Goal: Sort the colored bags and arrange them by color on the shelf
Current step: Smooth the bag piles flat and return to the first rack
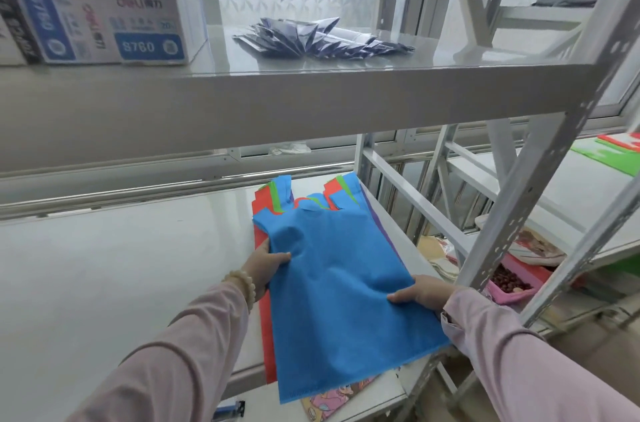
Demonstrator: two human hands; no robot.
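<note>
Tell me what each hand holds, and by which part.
Both hold the top blue bag: the left hand pinches its left edge, the right hand its right edge, thumbs on top.

Both hands pinch the top blue bag [332,286] — left hand [265,266] at its left edge, right hand [420,293] at its right — above a stack of red, green and purple bags [265,331] on the white shelf [121,269].
</note>
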